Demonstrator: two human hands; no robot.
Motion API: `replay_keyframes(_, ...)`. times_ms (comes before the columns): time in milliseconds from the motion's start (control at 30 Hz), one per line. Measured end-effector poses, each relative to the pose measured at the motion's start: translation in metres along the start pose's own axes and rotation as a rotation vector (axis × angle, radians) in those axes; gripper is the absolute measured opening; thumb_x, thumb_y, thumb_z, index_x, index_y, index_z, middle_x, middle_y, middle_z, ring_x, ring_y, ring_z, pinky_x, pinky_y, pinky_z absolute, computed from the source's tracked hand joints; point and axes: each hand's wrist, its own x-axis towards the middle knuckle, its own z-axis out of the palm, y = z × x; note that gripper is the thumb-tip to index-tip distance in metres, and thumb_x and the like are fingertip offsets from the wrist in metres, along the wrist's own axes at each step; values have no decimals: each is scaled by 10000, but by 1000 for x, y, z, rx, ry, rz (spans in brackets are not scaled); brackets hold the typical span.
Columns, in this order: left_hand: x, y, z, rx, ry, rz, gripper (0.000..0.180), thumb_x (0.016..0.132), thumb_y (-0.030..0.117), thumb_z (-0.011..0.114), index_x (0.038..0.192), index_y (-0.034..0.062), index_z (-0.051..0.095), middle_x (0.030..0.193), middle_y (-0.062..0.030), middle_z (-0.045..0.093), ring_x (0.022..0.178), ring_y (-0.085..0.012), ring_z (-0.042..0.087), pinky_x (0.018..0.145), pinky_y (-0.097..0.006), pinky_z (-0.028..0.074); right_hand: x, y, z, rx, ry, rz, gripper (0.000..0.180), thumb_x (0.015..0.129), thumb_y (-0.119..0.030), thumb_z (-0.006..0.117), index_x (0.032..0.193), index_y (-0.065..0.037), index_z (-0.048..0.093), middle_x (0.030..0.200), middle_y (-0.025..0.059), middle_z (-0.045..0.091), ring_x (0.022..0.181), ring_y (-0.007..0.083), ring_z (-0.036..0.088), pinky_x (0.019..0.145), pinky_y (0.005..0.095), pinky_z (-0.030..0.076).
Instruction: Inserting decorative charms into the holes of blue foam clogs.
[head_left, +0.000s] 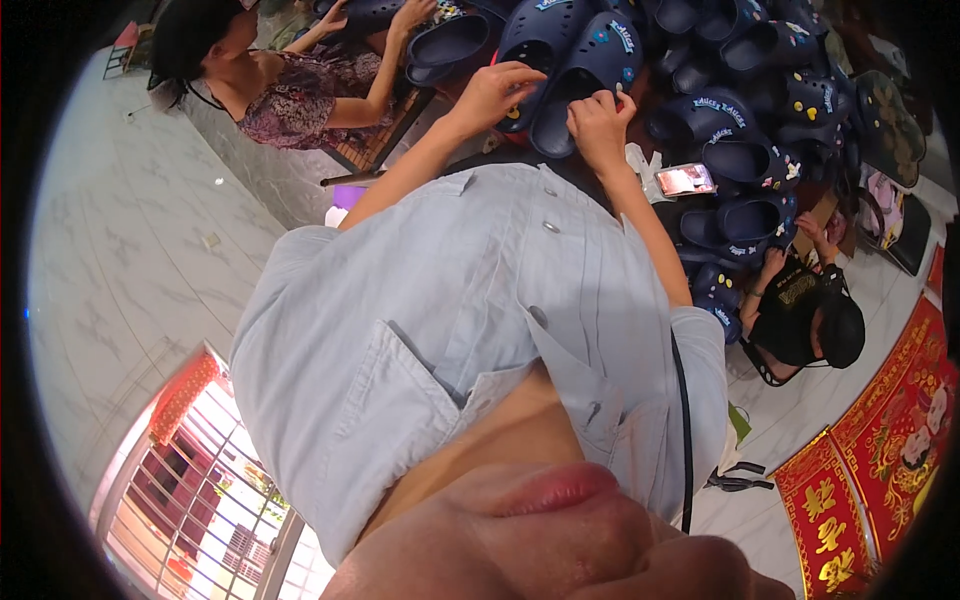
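Observation:
Two navy clogs with holes and small charms lie side by side before me, a left clog (535,40) and a right clog (588,72). My left hand (497,97) reaches to the side of the left clog, its fingers stretched out and apart. At the right clog's side, my right hand (602,125) has its fingers curled and pressed together. A small red spot shows at its fingertips; what it is I cannot make out. Something red peeks out beneath the left clog.
Many more navy clogs (745,125) are heaped to the right. A lit phone (685,180) lies beside my right forearm. One person (300,95) handles clogs at the left; another person (810,310) in black sits at the right. A red banner (870,450) lies beyond.

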Motion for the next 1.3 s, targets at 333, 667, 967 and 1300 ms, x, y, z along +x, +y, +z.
replay_keyframes(333, 14, 14, 11, -6, 110, 137, 312, 781, 87, 776, 1083, 62, 703, 1040, -89, 696, 888, -250, 689, 742, -323, 563, 36, -8, -17, 968, 152, 660, 165, 821, -191, 747, 885, -39, 755, 832, 107, 711, 805, 212, 649, 773, 321, 485)
replay_keyframes(667, 29, 9, 7, -27, 155, 185, 219, 812, 38, 736, 1028, 22, 700, 991, -124, 714, 869, -270, 705, 770, -331, 562, 45, -8, -21, 863, 181, 552, 163, 827, -203, 731, 919, -72, 760, 837, 103, 704, 842, 212, 644, 801, 328, 488)
replay_keyframes(967, 79, -20, -5, 191, 231, 220, 146, 863, 107, 692, 998, 63, 724, 941, -131, 706, 818, -291, 696, 711, -352, 546, 55, 2, -25, 371, 356, 373, 117, 831, -224, 702, 843, -111, 726, 870, 16, 702, 900, 217, 603, 844, 388, 366)
replay_keyframes(1300, 131, -79, 5, 586, -125, 420, 185, 869, 208, 640, 1024, 124, 698, 988, -71, 681, 902, -289, 665, 739, -395, 545, 39, 13, 0, 216, 359, 261, 123, 830, -211, 709, 924, -132, 710, 958, 5, 663, 967, 217, 579, 895, 396, 359)
